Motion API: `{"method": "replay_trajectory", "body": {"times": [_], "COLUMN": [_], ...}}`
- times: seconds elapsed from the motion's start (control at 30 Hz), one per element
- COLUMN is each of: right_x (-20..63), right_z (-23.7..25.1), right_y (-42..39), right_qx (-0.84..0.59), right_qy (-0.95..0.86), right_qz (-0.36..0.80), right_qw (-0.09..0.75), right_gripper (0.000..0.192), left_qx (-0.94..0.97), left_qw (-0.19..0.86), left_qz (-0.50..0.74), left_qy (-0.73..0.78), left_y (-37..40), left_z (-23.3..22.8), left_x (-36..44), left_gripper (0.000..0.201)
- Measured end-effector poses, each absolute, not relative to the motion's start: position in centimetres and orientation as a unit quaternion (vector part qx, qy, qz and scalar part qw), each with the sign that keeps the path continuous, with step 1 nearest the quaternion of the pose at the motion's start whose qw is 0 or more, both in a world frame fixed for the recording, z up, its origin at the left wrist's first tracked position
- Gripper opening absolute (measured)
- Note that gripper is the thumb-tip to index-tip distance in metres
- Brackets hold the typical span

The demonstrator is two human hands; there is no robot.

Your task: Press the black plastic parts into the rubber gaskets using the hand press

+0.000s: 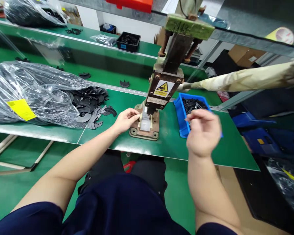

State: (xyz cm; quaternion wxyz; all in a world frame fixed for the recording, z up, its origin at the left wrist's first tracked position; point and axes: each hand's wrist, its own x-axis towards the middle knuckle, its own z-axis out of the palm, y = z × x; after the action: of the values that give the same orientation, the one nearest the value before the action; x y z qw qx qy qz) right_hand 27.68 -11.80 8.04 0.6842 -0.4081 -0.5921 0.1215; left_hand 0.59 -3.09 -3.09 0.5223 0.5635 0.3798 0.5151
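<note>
Reaching in at the base of the bench press, the left hand had its fingertips pinched together right against the pale block that sat on the press's base plate. Whether anything small was caught between those fingers could not be told. The right hand hovered over the near edge of the blue bin, fingers curled loosely and blurred, so whether it gripped anything could not be told either. Inside that bin lay a heap of small dark parts, just beside the press on the green table.

And there was the label on the front of the press: a yellow warning triangle on a white plate, with a line of small writing under it, too fine to read. A long handle wrapped in pale tape stuck out to the right from the press.

Over on the left, a big clear plastic bag lay on its side, a yellow sticker on it with no legible text, and black curved flat pieces spilled from its mouth across the table, well apart from the left hand. Farther back a black tray sat on the next bench.
</note>
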Motion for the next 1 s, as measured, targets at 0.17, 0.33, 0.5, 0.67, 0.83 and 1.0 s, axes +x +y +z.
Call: {"method": "replay_trajectory", "body": {"times": [0.17, 0.33, 0.5, 0.67, 0.83, 1.0], "right_x": [27.1, 24.8, 23.9, 24.1, 25.0, 25.0], "right_z": [18.2, 21.8, 19.9, 14.7, 9.6, 7.1], "right_y": [-10.1, -9.8, -9.9, -13.2, -15.8, -15.0], "right_qx": [-0.237, -0.242, -0.218, -0.266, -0.341, -0.318], "right_qy": [-0.613, -0.680, -0.660, -0.696, -0.726, -0.702], "right_qz": [0.064, 0.102, 0.064, 0.021, -0.005, -0.046], "right_qw": [0.751, 0.685, 0.716, 0.666, 0.597, 0.635], "right_gripper": [0.040, 0.048, 0.037, 0.037, 0.013, 0.013], "left_qx": [0.678, 0.772, 0.866, 0.869, 0.863, 0.879], "left_qw": [0.371, 0.257, 0.161, 0.151, 0.158, 0.151], "left_qz": [0.463, 0.388, 0.338, 0.335, 0.339, 0.310], "left_qy": [0.434, 0.433, 0.331, 0.332, 0.340, 0.331], "left_y": [-1.0, -0.9, -0.2, 0.1, -0.3, 0.4], "left_z": [-4.3, -3.8, -2.9, -2.9, -2.8, -1.9], "left_x": [1.4, 1.6, 1.3, 1.1, 1.5, -1.4], "left_gripper": [0.021, 0.013, 0.019, 0.021, 0.020, 0.024]}}
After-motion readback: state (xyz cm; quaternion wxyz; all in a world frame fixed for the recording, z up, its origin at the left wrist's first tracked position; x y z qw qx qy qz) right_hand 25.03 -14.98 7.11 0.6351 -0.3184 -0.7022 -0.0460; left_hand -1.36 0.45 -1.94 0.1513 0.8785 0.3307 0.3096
